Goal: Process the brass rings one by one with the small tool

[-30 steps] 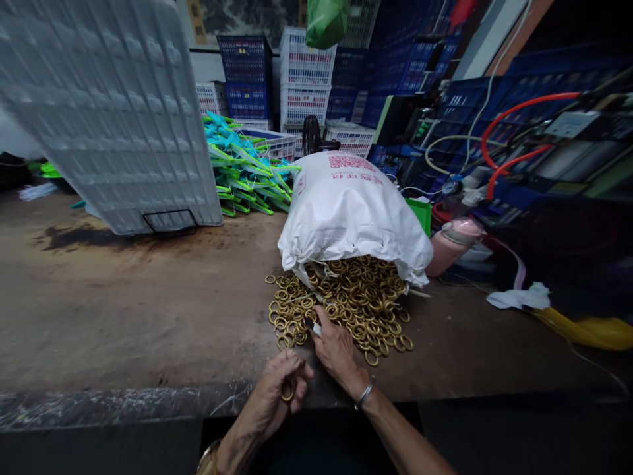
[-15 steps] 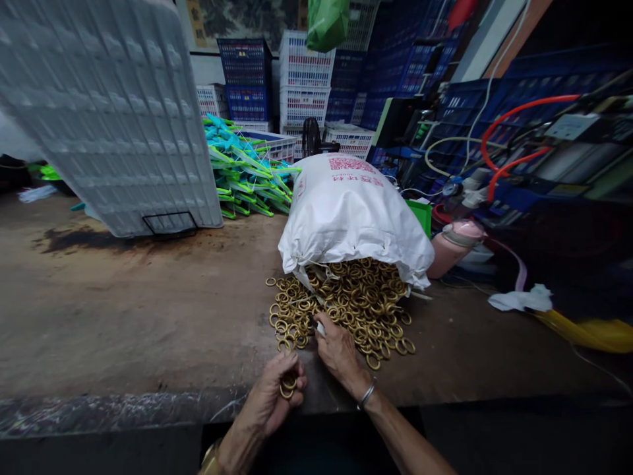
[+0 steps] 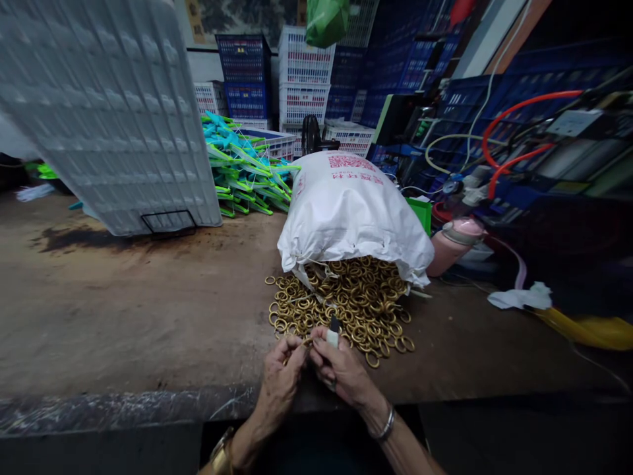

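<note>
My left hand (image 3: 284, 369) is closed on a brass-coloured ring (image 3: 307, 342), held up between both hands. Other rings that were in this palm are mostly hidden by the fingers. My right hand (image 3: 341, 369) is closed around a small knife-like tool (image 3: 333, 335) with a dark flat tip and a pale grip. Its fingertips meet the ring beside the left fingers; whether they pinch it I cannot tell. Just beyond both hands lies a heap of brass-coloured rings (image 3: 366, 303), spilling onto the table from the mouth of a white woven sack (image 3: 351, 211).
The brown worktable (image 3: 148, 316) has a worn front edge. A ribbed pale plastic panel (image 3: 109, 119) stands at left, beside piled green and blue plastic pieces (image 3: 242, 171). A pink bottle (image 3: 457, 244) stands right of the sack, near red hoses (image 3: 494, 158). Stacked crates (image 3: 304, 72) fill the back.
My right hand has drawn back from the heap to meet my left hand. The left hand has risen slightly and turned, bringing a ring to its fingertips. The dark-tipped tool now points up.
</note>
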The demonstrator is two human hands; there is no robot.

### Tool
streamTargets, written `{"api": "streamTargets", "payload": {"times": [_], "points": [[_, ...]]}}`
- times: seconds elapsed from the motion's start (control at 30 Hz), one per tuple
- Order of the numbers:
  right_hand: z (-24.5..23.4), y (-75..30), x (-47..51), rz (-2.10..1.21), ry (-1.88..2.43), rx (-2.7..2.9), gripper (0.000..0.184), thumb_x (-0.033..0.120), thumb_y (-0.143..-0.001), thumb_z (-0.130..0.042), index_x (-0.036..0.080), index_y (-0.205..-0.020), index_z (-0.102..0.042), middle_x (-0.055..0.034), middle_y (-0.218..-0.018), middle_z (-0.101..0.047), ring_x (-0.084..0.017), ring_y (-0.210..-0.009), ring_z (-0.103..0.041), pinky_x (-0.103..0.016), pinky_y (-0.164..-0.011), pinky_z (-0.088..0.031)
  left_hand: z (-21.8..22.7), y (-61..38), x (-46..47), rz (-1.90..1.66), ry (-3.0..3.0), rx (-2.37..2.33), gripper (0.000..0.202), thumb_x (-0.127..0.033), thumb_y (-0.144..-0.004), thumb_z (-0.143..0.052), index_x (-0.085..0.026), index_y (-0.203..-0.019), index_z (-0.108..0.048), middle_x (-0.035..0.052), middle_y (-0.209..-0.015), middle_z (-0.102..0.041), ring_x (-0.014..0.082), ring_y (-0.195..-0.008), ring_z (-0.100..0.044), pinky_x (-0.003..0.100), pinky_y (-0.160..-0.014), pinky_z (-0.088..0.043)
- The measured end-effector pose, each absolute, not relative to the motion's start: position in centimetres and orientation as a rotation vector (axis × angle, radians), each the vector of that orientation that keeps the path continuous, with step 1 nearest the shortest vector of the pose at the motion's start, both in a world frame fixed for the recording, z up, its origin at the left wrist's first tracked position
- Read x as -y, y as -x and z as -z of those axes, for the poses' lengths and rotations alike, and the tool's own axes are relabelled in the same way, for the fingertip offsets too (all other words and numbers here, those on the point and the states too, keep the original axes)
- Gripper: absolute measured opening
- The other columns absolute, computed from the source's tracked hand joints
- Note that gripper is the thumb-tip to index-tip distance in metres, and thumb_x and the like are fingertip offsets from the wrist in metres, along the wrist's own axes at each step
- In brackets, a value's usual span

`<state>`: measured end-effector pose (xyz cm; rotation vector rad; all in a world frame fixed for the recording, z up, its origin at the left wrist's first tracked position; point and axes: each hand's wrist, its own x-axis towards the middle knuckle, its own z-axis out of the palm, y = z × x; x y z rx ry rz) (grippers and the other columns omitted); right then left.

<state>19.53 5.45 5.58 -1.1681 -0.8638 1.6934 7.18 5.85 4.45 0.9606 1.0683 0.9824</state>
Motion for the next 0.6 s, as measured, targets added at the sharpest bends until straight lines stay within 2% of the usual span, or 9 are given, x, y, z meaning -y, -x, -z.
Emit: {"api": "streamTargets", "payload": {"times": [0.1, 0.17, 0.23, 0.33, 0.6], "points": [[-5.2, -19.8, -5.7, -1.528, 1.297, 1.074, 0.024, 0.044, -0.077, -0.047, 0.020, -0.080, -0.045, 0.0093, -0.051, -0.041, -0.004, -0.037, -0.027, -0.017, -0.037, -0.022, -4.3, -7.0, -5.8, -1.058, -1.135, -1.069, 0.026, -0.040, -0.074, -0.058, -0.016, -0.063, -0.053, -0.0003, -0.060, -0.054, 0.0116, -0.059, -0.049, 0.023, -0.060, -0.039], [-5.2, -20.0, -6.0, -1.343, 1.400, 1.275, 0.024, 0.042, -0.078, -0.047, 0.019, -0.075, -0.048, 0.0070, -0.053, -0.043, -0.007, -0.046, -0.036, -0.018, -0.045, -0.030, -4.2, -6.8, -5.8, -1.067, -1.260, -1.074, 0.023, -0.037, -0.076, -0.057, -0.017, -0.064, -0.055, 0.0006, -0.062, -0.056, 0.0127, -0.061, -0.049, 0.024, -0.061, -0.039], [-5.5, -20.1, -6.1, -1.177, 1.461, 1.429, 0.023, 0.040, -0.078, -0.048, 0.018, -0.069, -0.048, 0.0056, -0.057, -0.044, -0.008, -0.055, -0.039, -0.020, -0.053, -0.034, -4.4, -6.6, -5.8, -1.062, -1.355, -1.086, 0.021, -0.035, -0.075, -0.057, -0.017, -0.064, -0.056, -0.0007, -0.059, -0.053, 0.0119, -0.057, -0.046, 0.024, -0.058, -0.036], [-5.7, -20.0, -6.1, -1.060, 1.505, 1.504, 0.021, 0.036, -0.078, -0.046, 0.018, -0.066, -0.048, 0.0052, -0.059, -0.043, -0.009, -0.059, -0.039, -0.021, -0.057, -0.034, -4.9, -6.4, -5.8, -1.034, -1.389, -1.082, 0.024, -0.038, -0.072, -0.060, -0.017, -0.061, -0.055, -0.0025, -0.055, -0.047, 0.0109, -0.053, -0.040, 0.023, -0.054, -0.032], [-5.7, -19.6, -5.6, -1.171, 1.499, 1.418, 0.024, 0.039, -0.080, -0.043, 0.018, -0.067, -0.049, 0.0052, -0.057, -0.043, -0.009, -0.056, -0.039, -0.021, -0.054, -0.034, -5.9, -6.3, -5.5, -0.756, -1.000, -0.921, 0.037, -0.051, -0.074, -0.053, -0.017, -0.061, -0.046, -0.0075, -0.048, -0.036, 0.0049, -0.039, -0.024, 0.020, -0.039, -0.018]]}}
